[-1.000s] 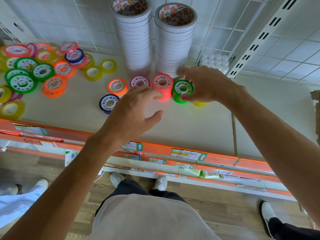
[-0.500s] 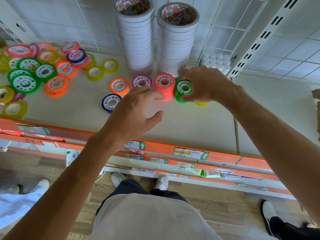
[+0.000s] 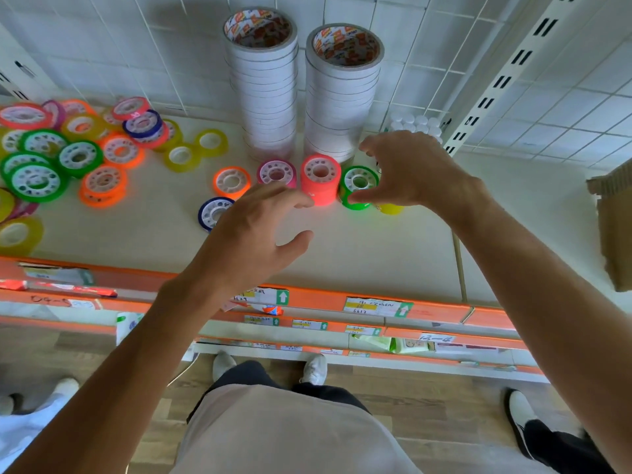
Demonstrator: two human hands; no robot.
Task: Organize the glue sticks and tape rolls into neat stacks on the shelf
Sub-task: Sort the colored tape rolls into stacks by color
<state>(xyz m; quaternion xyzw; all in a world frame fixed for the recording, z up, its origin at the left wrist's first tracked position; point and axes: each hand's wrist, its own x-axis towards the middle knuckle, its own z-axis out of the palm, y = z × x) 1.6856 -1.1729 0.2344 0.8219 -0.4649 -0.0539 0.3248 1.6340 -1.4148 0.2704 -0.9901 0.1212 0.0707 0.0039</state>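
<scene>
Both hands spread, holding nothing: right hand (image 3: 410,169) hovering over green stack (image 3: 357,188) just right of pink stack (image 3: 320,179), left hand (image 3: 253,234) in front; a careless brush could topple either.

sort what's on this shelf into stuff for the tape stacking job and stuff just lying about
For the job:
tall pink tape stack
green tape stack
loose coloured tape rolls at left
two tall white tape columns
white glue stick caps

Just lying about:
brown cardboard piece at right
orange shelf-edge price labels
</scene>
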